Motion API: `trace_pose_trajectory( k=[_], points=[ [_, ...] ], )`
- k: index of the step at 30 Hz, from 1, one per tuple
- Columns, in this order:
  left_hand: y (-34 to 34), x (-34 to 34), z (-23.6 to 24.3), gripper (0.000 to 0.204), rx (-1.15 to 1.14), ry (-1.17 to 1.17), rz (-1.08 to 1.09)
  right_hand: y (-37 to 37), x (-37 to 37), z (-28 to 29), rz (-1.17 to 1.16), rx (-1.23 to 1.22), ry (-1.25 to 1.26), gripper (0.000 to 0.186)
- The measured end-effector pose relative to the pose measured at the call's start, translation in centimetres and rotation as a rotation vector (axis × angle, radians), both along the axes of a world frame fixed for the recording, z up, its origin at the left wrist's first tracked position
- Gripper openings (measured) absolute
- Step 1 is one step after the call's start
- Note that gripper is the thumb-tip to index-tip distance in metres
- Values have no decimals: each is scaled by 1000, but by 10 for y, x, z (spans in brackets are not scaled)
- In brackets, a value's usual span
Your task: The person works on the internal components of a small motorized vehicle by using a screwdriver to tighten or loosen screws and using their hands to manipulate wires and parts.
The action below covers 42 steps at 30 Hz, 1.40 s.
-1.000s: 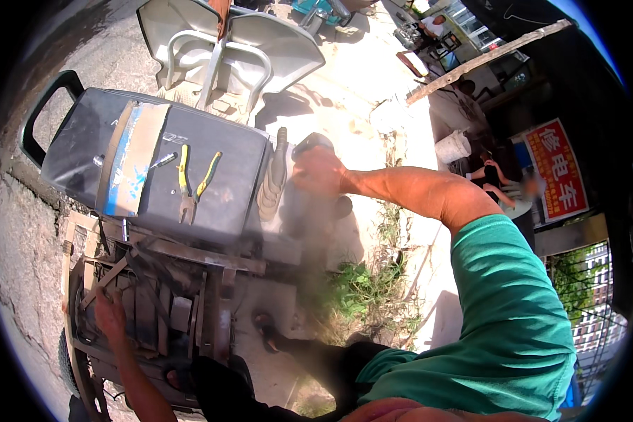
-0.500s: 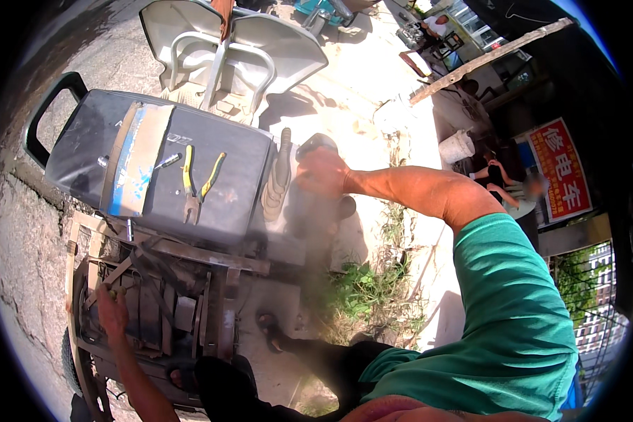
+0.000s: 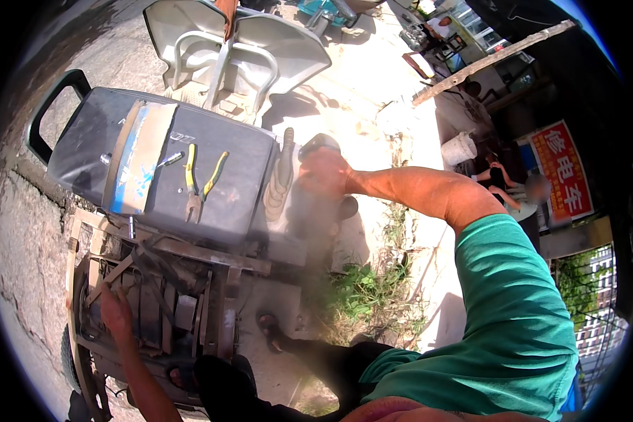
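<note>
My right hand [image 3: 324, 171] is closed at the right end of a dark seat [image 3: 221, 162], beside a ribbed greyish grip-like piece [image 3: 280, 181]. A dark rounded end [image 3: 319, 143] shows above its knuckles; the haze over this spot hides what the fingers hold. Down at the lower left, my left hand [image 3: 115, 309] reaches into a rusty metal frame [image 3: 183, 247], fingers stretched toward a slanted bar, nothing visible in them. Yellow-handled pliers [image 3: 197, 190] lie partly spread on the seat. Near them a small metal socket piece [image 3: 170, 160] rests by a strip of cardboard and tape [image 3: 143, 158].
A black looped handle [image 3: 39, 123] juts from the seat's left end. Beyond stands a grey-white vehicle panel [image 3: 278, 53] with a tubular bar. Weeds [image 3: 362, 290] grow by my foot. At right are a white bucket [image 3: 458, 149], a seated person [image 3: 520, 193] and a red sign [image 3: 561, 172].
The whole view has shifted slightly. My left hand's fingers have moved a little within the frame; my right hand stays at the same place by the seat's end.
</note>
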<state>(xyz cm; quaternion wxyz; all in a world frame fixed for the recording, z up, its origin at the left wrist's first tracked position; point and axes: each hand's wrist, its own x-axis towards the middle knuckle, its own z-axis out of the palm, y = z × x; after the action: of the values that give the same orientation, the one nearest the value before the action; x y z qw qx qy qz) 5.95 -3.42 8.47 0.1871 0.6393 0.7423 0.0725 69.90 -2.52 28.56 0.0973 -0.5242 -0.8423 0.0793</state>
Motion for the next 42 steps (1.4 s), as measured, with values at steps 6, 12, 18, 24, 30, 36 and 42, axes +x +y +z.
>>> trace_pose_trajectory(
  k=[6, 12, 18, 24, 30, 36, 42],
  points=[
    [-4, 0, 10, 39, 285, -64, -154, 1, -4, 4, -13, -12, -3, 25],
    [3, -11, -13, 43, -76, 29, 72, -1, 3, -5, 4, -44, 21, 25],
    [-4, -7, 3, 44, 209, -15, -219, 1, 21, -9, 54, -72, -37, 26],
    [-22, 11, 35, 54, -35, -32, 198, 14, -9, 14, -9, -167, -84, 25],
    [-12, 1, 51, 53, -1, 43, -3, -2, -14, 7, 54, -198, -11, 24],
    [-20, 10, 53, 48, -172, 15, 218, 3, -18, 7, 59, -207, -80, 22],
    [-25, 3, 28, 51, 104, -53, 84, 7, -13, 8, 61, -203, -71, 21]
  ],
)
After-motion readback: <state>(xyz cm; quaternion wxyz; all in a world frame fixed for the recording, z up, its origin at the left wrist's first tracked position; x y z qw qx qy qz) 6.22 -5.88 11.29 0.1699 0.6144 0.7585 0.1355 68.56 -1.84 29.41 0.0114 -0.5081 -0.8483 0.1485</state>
